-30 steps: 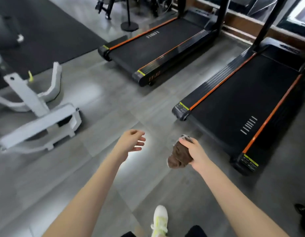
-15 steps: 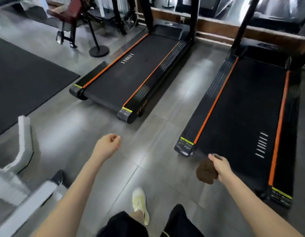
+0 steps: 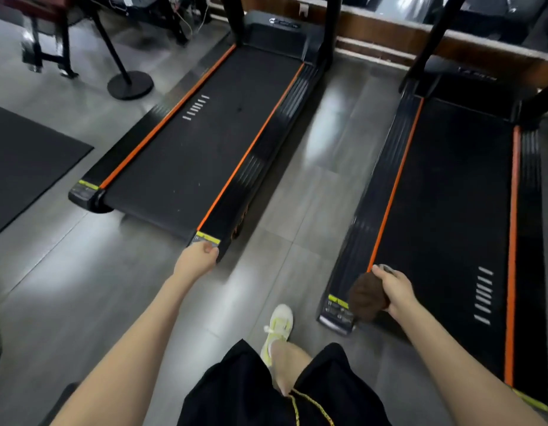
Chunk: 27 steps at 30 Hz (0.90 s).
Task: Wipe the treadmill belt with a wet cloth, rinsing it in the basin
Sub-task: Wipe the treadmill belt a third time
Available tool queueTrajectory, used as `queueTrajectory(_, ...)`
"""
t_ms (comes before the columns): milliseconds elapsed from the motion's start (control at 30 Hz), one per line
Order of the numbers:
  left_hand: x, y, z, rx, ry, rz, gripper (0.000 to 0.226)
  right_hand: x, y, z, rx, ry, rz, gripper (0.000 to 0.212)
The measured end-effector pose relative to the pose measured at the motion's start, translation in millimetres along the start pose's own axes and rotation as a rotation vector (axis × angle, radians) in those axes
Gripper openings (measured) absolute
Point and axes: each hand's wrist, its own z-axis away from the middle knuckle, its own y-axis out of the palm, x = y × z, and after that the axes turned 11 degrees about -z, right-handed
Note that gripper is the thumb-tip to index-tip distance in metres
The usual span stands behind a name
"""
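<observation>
Now nearer: right hand (image 3: pixel 395 290) brings cloth (image 3: pixel 366 298) to treadmill (image 3: pixel 445 210) corner.

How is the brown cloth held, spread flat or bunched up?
Bunched up: the brown cloth hangs as a crumpled wad from the right hand, which grips its top.

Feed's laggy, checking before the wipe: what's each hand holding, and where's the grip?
The right hand grips the brown cloth by one bunched end; the rest hangs out of the fist. The left hand is curled, holding nothing.
</observation>
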Motion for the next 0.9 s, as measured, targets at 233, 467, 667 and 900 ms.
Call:
queueTrajectory(233, -41, -36, -95, 0.013, -0.065, 0.034, 0.025, 113, 117, -81, 0.100, -0.076, 0.049, 0.032)
queueTrajectory(467, -71, -64, -202, -0.054, -0.147, 0.091, 0.026, 225, 237, -161, 0.245, -0.140, 0.157, 0.028)
queueTrajectory(667, -109, -92, -313, -0.120, -0.184, 0.138, 0.025, 321, 342, -229, 0.331, -0.265, 0.306, 0.023)
queueTrajectory(900, -142, -106, -394, -0.183, -0.298, 0.194, 0.028, 392, 447, -287, 0.381, -0.364, 0.548, 0.032)
